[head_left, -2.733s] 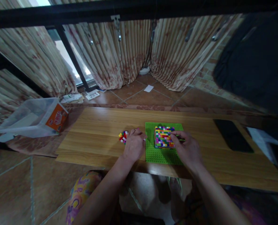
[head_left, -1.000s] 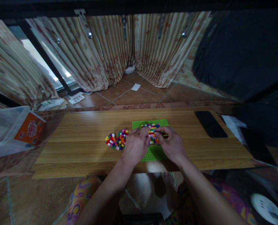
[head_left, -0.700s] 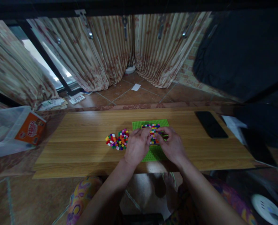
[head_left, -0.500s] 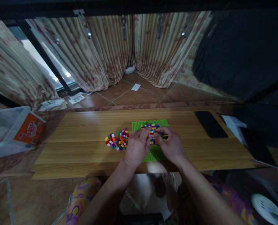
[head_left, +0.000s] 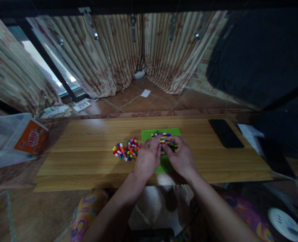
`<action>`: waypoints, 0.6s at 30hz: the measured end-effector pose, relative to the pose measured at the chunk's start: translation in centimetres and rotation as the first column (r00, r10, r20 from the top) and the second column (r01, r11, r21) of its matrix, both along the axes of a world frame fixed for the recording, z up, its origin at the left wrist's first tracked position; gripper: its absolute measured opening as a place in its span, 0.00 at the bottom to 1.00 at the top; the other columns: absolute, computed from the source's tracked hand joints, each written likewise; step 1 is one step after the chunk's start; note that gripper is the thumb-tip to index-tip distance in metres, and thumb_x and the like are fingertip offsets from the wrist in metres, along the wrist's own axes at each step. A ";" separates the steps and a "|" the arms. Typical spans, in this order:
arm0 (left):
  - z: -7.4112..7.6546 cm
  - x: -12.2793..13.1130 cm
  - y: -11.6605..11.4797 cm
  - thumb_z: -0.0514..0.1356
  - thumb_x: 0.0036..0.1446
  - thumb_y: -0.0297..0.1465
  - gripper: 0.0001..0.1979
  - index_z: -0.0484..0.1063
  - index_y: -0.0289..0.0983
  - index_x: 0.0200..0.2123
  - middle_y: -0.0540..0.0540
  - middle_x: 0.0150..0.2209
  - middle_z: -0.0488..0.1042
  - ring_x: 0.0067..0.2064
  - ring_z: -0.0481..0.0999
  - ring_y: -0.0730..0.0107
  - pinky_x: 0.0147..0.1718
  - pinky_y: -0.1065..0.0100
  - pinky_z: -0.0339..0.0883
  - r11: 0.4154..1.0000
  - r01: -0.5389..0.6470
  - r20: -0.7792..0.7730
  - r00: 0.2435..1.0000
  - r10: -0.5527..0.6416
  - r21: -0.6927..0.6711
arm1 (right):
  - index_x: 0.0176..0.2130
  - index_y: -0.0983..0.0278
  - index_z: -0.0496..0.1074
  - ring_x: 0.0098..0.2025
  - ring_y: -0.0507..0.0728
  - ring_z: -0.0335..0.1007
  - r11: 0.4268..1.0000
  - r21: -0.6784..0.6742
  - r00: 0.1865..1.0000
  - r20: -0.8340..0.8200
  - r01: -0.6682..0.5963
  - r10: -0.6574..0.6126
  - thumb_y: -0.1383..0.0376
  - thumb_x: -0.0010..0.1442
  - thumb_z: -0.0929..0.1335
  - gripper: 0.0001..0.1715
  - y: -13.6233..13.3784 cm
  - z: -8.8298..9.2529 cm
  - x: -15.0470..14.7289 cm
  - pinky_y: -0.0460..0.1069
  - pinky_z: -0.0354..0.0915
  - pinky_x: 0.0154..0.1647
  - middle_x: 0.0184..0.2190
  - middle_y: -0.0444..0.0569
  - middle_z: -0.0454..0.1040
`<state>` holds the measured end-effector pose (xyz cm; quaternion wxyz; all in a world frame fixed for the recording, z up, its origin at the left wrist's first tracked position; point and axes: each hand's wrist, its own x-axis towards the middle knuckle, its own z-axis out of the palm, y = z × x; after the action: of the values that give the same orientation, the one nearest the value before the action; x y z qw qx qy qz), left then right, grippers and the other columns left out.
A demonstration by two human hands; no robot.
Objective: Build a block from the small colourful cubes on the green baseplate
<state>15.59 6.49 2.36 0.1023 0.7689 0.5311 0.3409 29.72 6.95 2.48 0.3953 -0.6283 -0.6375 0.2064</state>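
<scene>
A green studded baseplate (head_left: 146,134) lies on the wooden table, carrying rows of small coloured building bricks (head_left: 161,135). From the left, my left hand (head_left: 149,158) reaches over the plate. Its fingers are closed together at the bricks, and their tips and anything in them are hidden. My right hand (head_left: 181,156) comes in from the other side, with thumb and curled forefinger closed around part of the brick rows. Both hands cover much of the plate's middle. Beside my left hand is a loose pile of multicoloured bricks (head_left: 125,151).
A black phone (head_left: 226,133) lies on the right of the wooden table (head_left: 88,168). Left of the table stands a clear plastic bin (head_left: 3,148) with an orange package (head_left: 32,137). Curtains (head_left: 108,60) hang beyond, and a white round object (head_left: 285,223) is at lower right.
The right thumb has shifted slightly to the left over the bricks, towards the left fingertips. The left hand stays almost in place, and the loose pile looks the same.
</scene>
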 end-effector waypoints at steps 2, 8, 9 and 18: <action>0.1 0.0 0.0 0.55 0.58 0.23 0.20 0.63 0.38 0.55 0.44 0.43 0.76 0.46 0.76 0.64 0.47 0.62 0.71 1.000 -0.001 0.002 1.000 0.001 -0.006 | 0.41 0.62 0.71 0.44 0.61 0.69 1.000 -0.002 1.000 0.005 0.012 -0.012 0.57 0.55 0.67 0.15 0.1 -0.1 -0.2 0.57 0.64 0.46 0.41 0.54 0.72; 0.2 0.1 -0.1 0.54 0.59 0.23 0.19 0.63 0.39 0.55 0.44 0.43 0.76 0.46 0.75 0.64 0.47 0.62 0.71 1.000 -0.004 0.007 1.000 0.004 -0.028 | 0.39 0.62 0.72 0.43 0.61 0.69 0.999 -0.028 0.999 0.005 0.046 -0.046 0.58 0.54 0.67 0.14 0.2 0.2 -0.5 0.57 0.63 0.48 0.40 0.53 0.71; 0.2 0.1 -0.1 0.53 0.60 0.24 0.19 0.63 0.39 0.54 0.44 0.43 0.76 0.46 0.75 0.64 0.47 0.62 0.71 1.000 -0.007 0.007 1.000 0.007 -0.028 | 0.39 0.62 0.72 0.43 0.61 0.69 0.998 -0.034 0.999 0.001 0.052 -0.052 0.58 0.53 0.67 0.14 0.3 0.2 -0.5 0.57 0.63 0.48 0.40 0.53 0.71; 0.1 0.5 0.0 0.53 0.58 0.21 0.20 0.63 0.38 0.54 0.43 0.42 0.76 0.46 0.75 0.63 0.47 0.61 0.71 0.999 -0.015 0.030 0.999 0.014 0.034 | 0.37 0.62 0.71 0.43 0.60 0.68 0.996 -0.053 0.996 -0.041 0.073 -0.075 0.58 0.52 0.67 0.13 0.5 -0.3 -0.6 0.56 0.63 0.46 0.39 0.51 0.71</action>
<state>16.07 6.53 2.45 0.0947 0.7614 0.5292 0.3622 29.12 7.43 2.20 0.3999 -0.6568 -0.5997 0.2214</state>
